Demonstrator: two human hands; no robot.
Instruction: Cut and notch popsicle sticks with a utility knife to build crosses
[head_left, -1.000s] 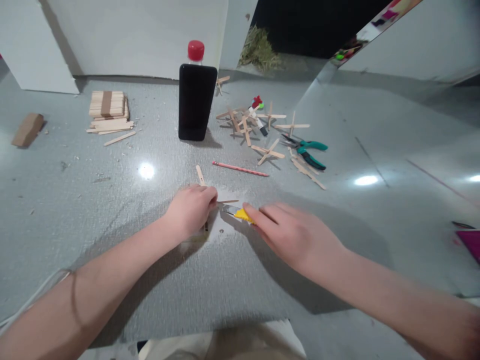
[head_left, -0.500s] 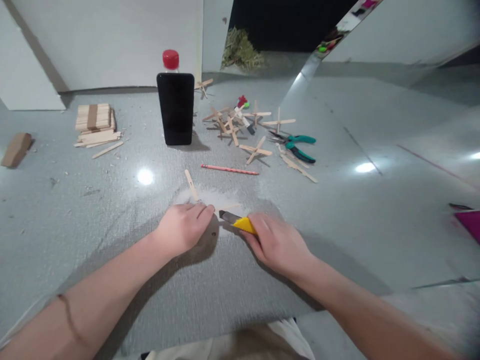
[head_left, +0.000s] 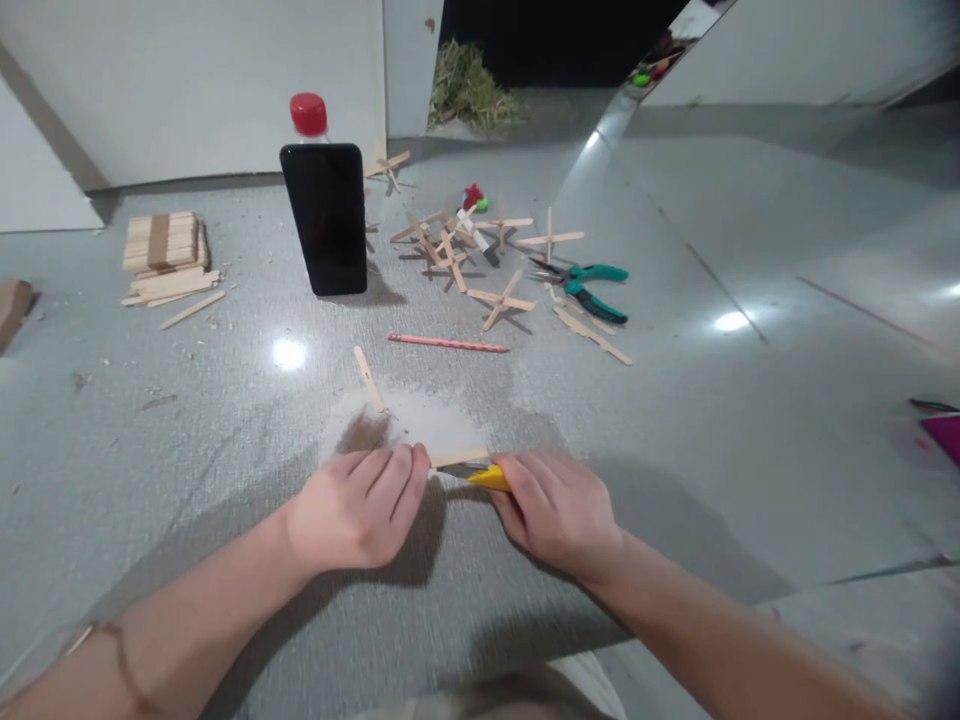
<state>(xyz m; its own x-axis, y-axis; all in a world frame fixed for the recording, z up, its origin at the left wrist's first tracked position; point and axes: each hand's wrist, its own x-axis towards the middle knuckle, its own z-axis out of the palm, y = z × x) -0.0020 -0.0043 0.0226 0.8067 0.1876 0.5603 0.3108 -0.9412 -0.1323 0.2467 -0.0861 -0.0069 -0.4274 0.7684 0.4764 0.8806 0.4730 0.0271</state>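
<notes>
Head view: thin, pale wooden stick (head_left: 466, 458) and bright yellow cutter (head_left: 490, 477).

Between my hands (head_left: 360, 515), the cutter (head_left: 489, 477) lies beside a stick (head_left: 465, 458). Beyond, on the counter (head_left: 720, 420): a pencil (head_left: 448, 343), then crossed sticks (head_left: 504, 300), pliers (head_left: 574, 282) to their right; left of them the phone (head_left: 328, 220), bottle (head_left: 308, 115) behind it, stick bundle (head_left: 160, 242) farther left.

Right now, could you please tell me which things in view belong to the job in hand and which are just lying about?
Job in hand:
wooden craft stick, in left hand
yellow utility knife, in right hand
likely the crossed craft sticks

Seemingly lying about:
pink pencil
teal-handled pliers
black smartphone
red-capped bottle
</notes>
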